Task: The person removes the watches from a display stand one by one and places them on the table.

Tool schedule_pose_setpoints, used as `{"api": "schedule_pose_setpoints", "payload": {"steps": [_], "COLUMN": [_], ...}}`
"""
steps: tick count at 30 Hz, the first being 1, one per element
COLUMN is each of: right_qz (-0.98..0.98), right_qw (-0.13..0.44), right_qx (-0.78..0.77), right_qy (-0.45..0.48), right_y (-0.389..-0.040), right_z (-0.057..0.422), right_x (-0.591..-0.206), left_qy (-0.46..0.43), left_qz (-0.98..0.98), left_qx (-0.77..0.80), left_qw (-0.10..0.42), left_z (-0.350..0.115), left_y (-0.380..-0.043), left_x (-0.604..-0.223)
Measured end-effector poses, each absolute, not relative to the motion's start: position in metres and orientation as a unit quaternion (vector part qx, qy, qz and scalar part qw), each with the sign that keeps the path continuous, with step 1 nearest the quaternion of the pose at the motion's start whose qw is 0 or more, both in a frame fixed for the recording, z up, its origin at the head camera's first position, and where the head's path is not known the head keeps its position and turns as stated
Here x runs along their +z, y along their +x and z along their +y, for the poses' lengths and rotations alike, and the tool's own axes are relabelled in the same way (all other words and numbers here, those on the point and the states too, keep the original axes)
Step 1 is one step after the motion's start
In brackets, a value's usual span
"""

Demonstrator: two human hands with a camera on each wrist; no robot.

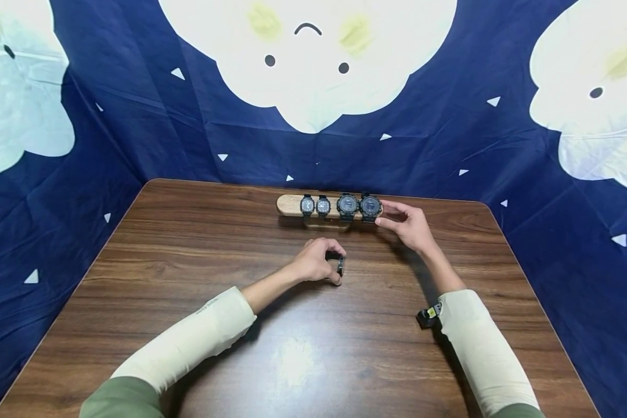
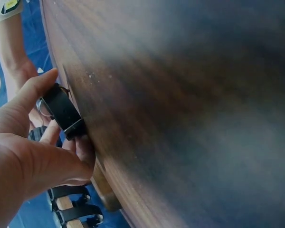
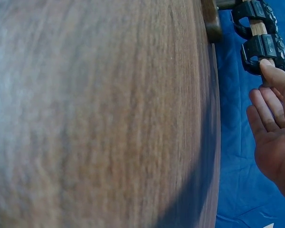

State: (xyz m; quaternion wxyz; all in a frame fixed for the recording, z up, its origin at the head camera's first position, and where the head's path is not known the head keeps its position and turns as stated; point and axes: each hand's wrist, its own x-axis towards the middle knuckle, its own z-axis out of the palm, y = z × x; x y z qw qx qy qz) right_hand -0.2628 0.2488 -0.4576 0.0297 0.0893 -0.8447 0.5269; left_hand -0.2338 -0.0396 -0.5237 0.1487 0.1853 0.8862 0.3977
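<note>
My left hand (image 1: 316, 261) holds a wristwatch with a closed black strap (image 2: 61, 111) between thumb and fingers, over the middle of the table. A wooden watch stand (image 1: 288, 204) with a rounded bar is near the table's back edge. Two smaller square-faced watches (image 1: 307, 205) are strapped round its left half, and two larger round black watches (image 1: 347, 205) round its right half. With thumb and fingertips my right hand (image 1: 410, 227) pinches the bar's right end, right beside the outermost black watch (image 3: 263, 50). The held watch's face is turned away from the left wrist view.
The brown wood-grain table (image 1: 214, 232) reaches to a dark blue cloth backdrop (image 1: 151, 116) printed with white clouds. A small black wrist camera (image 1: 429, 316) juts from my right sleeve (image 1: 480, 342), low over the table. The stand's base (image 1: 326, 225) rests close to the back edge.
</note>
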Motion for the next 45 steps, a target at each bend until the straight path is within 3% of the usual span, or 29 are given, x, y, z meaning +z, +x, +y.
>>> {"api": "schedule_pose_setpoints", "payload": {"steps": [13,15,22,35,45], "right_qz": [-0.844,-0.844,-0.847,-0.846,-0.843], "right_qw": [0.027,0.028,0.030,0.036,0.033], "right_qx": [0.528,0.527,0.523,0.523,0.528], "right_qy": [0.093,0.093,0.091,0.096,0.095], "right_y": [-0.263,-0.263,-0.264,-0.264,-0.263], "right_z": [0.250,0.250,0.251,0.250,0.249], "right_x": [-0.458,-0.458,-0.459,-0.460,-0.458], "left_qy": [0.175,0.170,0.177,0.184,0.169], "left_qz": [0.879,0.880,0.883,0.867,0.852], "left_qx": [0.404,0.401,0.387,0.416,0.454], "left_qw": [0.182,0.189,0.199,0.203,0.197], "left_z": [-0.040,-0.039,-0.039,-0.049,-0.058], "left_y": [-0.234,-0.226,-0.240,-0.205,-0.205], "left_x": [-0.516,-0.502,-0.519,-0.450,-0.443]}}
